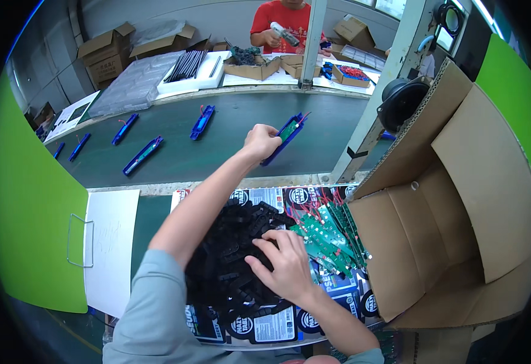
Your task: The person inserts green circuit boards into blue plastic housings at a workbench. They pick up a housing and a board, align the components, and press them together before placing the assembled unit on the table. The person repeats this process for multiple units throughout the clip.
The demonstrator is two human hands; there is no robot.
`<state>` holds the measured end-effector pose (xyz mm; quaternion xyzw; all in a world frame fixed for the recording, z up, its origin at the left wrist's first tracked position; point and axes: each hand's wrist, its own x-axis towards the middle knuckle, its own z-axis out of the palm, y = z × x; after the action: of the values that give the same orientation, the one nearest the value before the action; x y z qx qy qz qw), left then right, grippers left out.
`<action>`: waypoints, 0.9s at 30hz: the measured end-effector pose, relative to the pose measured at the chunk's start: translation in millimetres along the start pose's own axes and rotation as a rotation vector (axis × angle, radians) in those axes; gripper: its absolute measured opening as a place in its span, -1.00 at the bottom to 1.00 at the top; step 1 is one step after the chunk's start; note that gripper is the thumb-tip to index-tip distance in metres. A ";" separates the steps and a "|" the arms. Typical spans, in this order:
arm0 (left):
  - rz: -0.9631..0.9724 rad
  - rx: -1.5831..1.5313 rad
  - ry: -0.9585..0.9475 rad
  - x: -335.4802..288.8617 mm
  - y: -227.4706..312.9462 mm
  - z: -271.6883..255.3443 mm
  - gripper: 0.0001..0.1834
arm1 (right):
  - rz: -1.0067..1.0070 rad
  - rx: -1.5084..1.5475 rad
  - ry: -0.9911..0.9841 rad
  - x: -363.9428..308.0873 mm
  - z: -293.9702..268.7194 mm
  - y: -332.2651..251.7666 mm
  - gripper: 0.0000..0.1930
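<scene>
My left hand point(262, 143) reaches out over the green conveyor belt, its fingers closed at the side of a long blue plastic housing point(274, 159). A green circuit board point(289, 129) with a red wire lies in that housing. My right hand point(285, 262) hovers over or rests on a heap of black plastic parts point(229, 267), thumb and fingers apart, with nothing visible between them. Beside it, to the right, lies a pile of green circuit boards point(332, 239) with red wires.
Several more blue housings point(143, 156) lie on the belt point(229, 159). An open cardboard box point(423, 224) stands at the right, beside a metal post point(377, 115). White paper point(112, 242) lies at the left near a green panel point(29, 200). Across the belt, a person in red point(280, 24) holds a power tool.
</scene>
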<state>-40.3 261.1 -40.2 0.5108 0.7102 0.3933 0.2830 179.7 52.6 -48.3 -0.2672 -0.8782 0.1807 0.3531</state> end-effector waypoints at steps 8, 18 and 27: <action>-0.088 0.236 0.046 44.9 15.9 70.3 -0.59 | -0.010 0.006 -0.006 -2.2 1.1 4.0 -0.75; 0.104 0.431 0.058 56.0 -2.3 86.0 -0.46 | 0.016 -0.004 0.019 -3.7 3.2 6.8 -0.77; 0.353 0.472 -0.056 18.4 -22.7 16.5 -0.55 | 0.015 0.046 0.073 -3.7 4.7 6.6 -0.83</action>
<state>-44.3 279.2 -68.2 0.6886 0.6742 0.2463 0.1031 180.9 55.0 -56.8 -0.2718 -0.8584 0.1936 0.3895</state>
